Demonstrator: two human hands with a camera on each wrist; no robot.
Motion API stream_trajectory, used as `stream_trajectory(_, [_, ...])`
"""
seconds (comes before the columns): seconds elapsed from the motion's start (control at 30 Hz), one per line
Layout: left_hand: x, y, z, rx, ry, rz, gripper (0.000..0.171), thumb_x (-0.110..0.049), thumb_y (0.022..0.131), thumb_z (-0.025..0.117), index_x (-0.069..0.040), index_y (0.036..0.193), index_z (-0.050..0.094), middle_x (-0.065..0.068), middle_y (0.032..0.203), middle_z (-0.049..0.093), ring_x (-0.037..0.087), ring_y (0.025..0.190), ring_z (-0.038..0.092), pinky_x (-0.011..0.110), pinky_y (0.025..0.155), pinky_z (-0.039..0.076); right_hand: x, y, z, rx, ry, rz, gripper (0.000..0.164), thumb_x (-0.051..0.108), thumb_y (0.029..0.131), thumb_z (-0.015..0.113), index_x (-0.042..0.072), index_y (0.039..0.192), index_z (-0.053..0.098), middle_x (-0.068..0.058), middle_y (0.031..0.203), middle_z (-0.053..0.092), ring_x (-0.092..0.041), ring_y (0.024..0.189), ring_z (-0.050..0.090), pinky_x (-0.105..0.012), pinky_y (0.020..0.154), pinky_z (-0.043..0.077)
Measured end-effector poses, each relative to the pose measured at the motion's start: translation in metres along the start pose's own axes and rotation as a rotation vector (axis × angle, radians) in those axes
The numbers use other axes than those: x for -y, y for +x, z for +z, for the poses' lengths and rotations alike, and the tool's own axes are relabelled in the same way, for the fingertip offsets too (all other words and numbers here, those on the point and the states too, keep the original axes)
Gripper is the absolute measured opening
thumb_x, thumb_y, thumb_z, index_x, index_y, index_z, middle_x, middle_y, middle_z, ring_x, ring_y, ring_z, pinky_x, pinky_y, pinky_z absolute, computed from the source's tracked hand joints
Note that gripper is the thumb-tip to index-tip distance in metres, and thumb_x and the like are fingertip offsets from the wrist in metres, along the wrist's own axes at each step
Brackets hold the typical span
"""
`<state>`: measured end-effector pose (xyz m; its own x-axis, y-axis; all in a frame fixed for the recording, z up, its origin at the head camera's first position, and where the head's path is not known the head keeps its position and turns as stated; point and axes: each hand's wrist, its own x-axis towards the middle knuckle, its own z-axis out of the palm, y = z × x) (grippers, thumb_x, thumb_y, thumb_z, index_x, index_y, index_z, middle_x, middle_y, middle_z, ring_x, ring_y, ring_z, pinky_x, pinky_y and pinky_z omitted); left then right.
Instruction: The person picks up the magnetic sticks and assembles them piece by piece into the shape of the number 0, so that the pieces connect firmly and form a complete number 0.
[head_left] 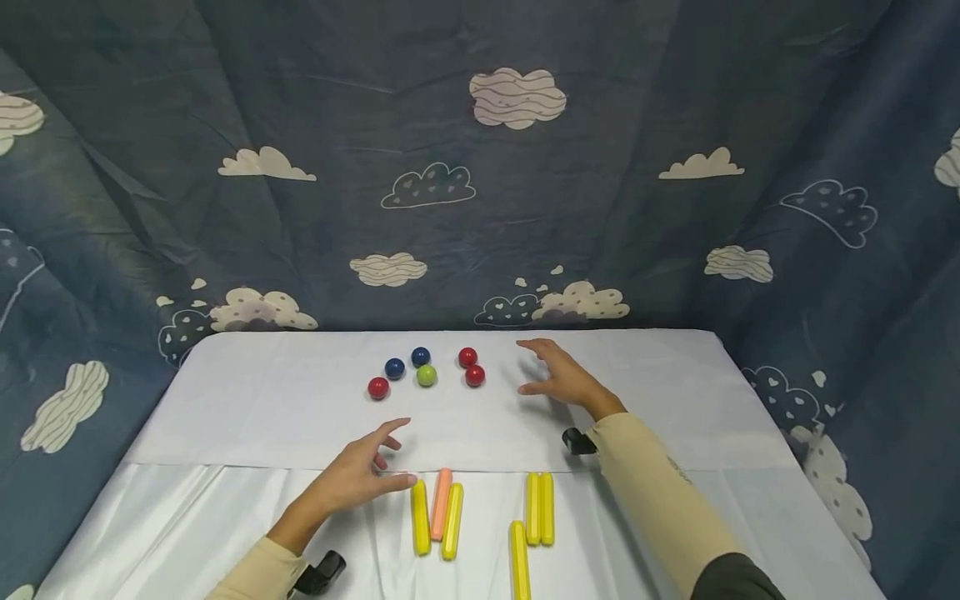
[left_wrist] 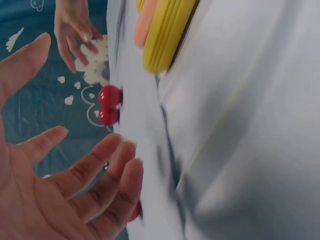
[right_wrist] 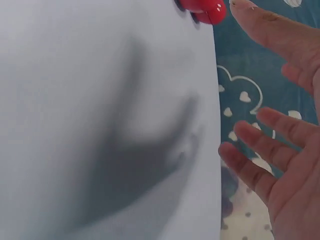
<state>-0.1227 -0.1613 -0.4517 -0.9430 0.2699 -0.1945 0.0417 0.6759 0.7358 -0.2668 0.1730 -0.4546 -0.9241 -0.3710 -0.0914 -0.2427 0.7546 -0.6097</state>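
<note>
My left hand [head_left: 356, 473] is held above the white cloth with fingers spread and nothing in them. Its thumb tip overlaps the top of a yellow stick [head_left: 421, 518] in the head view. Beside that stick lie an orange stick [head_left: 441, 505] and another yellow stick [head_left: 452, 522]. My right hand [head_left: 562, 375] hovers farther back, fingers apart and holding nothing, its shadow falling on the cloth. Nearest to it are two red balls [head_left: 475, 376]. To their left sit a green ball [head_left: 426, 375], two blue balls [head_left: 394, 368] and a red ball [head_left: 378, 387].
Two yellow sticks [head_left: 540, 508] lie side by side at the front, with a third yellow stick [head_left: 520, 560] closer to me. A white cloth [head_left: 262, 400] with a crosswise seam covers the table. Dark blue curtain [head_left: 585, 217] with printed clouds surrounds the back and sides.
</note>
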Motion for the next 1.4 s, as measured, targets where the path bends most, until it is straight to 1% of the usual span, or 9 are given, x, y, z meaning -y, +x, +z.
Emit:
stream_trajectory(0.07, [0.001, -0.001, 0.004, 0.022, -0.030, -0.010, 0.080, -0.036, 0.077, 0.080, -0.018, 0.145, 0.041, 0.008, 0.118, 0.060, 0.017, 0.086, 0.056, 0.034, 0.069, 0.048, 0.004, 0.006, 0.004, 0.012, 0.033, 0.008, 0.082, 0.023, 0.076, 0.083, 0.016, 0.146, 0.040, -0.014, 0.148, 0.036, -0.036, 0.126, 0.044, -0.053, 0.101, 0.039])
stream_trajectory(0.2, [0.003, -0.005, 0.012, 0.046, -0.074, 0.006, 0.076, -0.034, 0.079, 0.079, -0.014, 0.143, 0.043, 0.006, 0.108, 0.060, 0.015, 0.073, 0.052, 0.029, 0.060, 0.043, 0.011, 0.017, 0.014, 0.033, 0.052, 0.007, 0.076, 0.022, 0.077, 0.082, 0.017, 0.143, 0.044, -0.012, 0.145, 0.042, -0.032, 0.122, 0.048, -0.049, 0.099, 0.042])
stream_trajectory(0.37, [0.006, -0.009, 0.024, 0.049, -0.096, 0.022, 0.070, -0.031, 0.080, 0.078, -0.013, 0.139, 0.047, 0.001, 0.094, 0.057, 0.013, 0.064, 0.048, 0.024, 0.055, 0.039, 0.019, 0.027, 0.025, 0.061, 0.088, -0.014, 0.068, 0.021, 0.078, 0.082, 0.018, 0.139, 0.051, -0.011, 0.141, 0.047, -0.030, 0.119, 0.051, -0.046, 0.098, 0.044])
stream_trajectory(0.5, [0.007, -0.012, 0.031, 0.045, -0.097, 0.005, 0.068, -0.032, 0.078, 0.079, -0.013, 0.136, 0.050, -0.001, 0.089, 0.055, 0.012, 0.060, 0.045, 0.023, 0.053, 0.038, 0.023, 0.033, 0.031, 0.074, 0.129, -0.019, 0.062, 0.020, 0.078, 0.081, 0.019, 0.134, 0.055, -0.011, 0.135, 0.051, -0.030, 0.116, 0.053, -0.045, 0.097, 0.045])
stream_trajectory(0.7, [0.007, -0.017, 0.038, 0.025, -0.027, -0.002, 0.066, -0.037, 0.078, 0.079, -0.013, 0.134, 0.052, -0.002, 0.082, 0.051, 0.011, 0.059, 0.041, 0.024, 0.054, 0.034, 0.027, 0.041, 0.040, 0.080, 0.177, -0.003, 0.055, 0.017, 0.078, 0.082, 0.020, 0.129, 0.060, -0.010, 0.127, 0.056, -0.026, 0.110, 0.056, -0.042, 0.095, 0.046])
stream_trajectory(0.93, [0.006, -0.020, 0.045, -0.015, 0.081, -0.018, 0.063, -0.045, 0.077, 0.077, -0.015, 0.129, 0.056, -0.006, 0.072, 0.048, 0.010, 0.059, 0.040, 0.026, 0.053, 0.032, 0.027, 0.048, 0.048, 0.073, 0.173, -0.008, 0.051, 0.017, 0.076, 0.083, 0.017, 0.123, 0.065, -0.008, 0.117, 0.060, -0.021, 0.097, 0.059, -0.038, 0.090, 0.048])
stream_trajectory(1.13, [0.000, -0.020, 0.050, -0.034, 0.159, -0.049, 0.057, -0.044, 0.077, 0.077, -0.017, 0.124, 0.060, -0.007, 0.068, 0.047, 0.011, 0.058, 0.040, 0.026, 0.051, 0.031, 0.029, 0.053, 0.052, 0.061, 0.170, -0.002, 0.045, 0.014, 0.076, 0.083, 0.017, 0.118, 0.068, -0.006, 0.114, 0.061, -0.022, 0.099, 0.057, -0.038, 0.089, 0.048])
stream_trajectory(1.27, [-0.001, -0.019, 0.052, -0.036, 0.174, -0.053, 0.052, -0.042, 0.078, 0.077, -0.017, 0.120, 0.062, -0.008, 0.065, 0.047, 0.011, 0.057, 0.040, 0.027, 0.051, 0.031, 0.031, 0.055, 0.055, 0.046, 0.162, 0.002, 0.041, 0.012, 0.075, 0.083, 0.017, 0.114, 0.069, -0.006, 0.112, 0.062, -0.023, 0.101, 0.054, -0.040, 0.092, 0.046])
stream_trajectory(1.4, [0.000, -0.019, 0.052, -0.037, 0.154, -0.056, 0.050, -0.039, 0.078, 0.078, -0.016, 0.119, 0.062, -0.009, 0.062, 0.048, 0.010, 0.056, 0.041, 0.026, 0.052, 0.031, 0.032, 0.056, 0.058, 0.035, 0.151, 0.012, 0.041, 0.012, 0.076, 0.082, 0.017, 0.114, 0.069, -0.005, 0.109, 0.062, -0.023, 0.101, 0.052, -0.041, 0.093, 0.044])
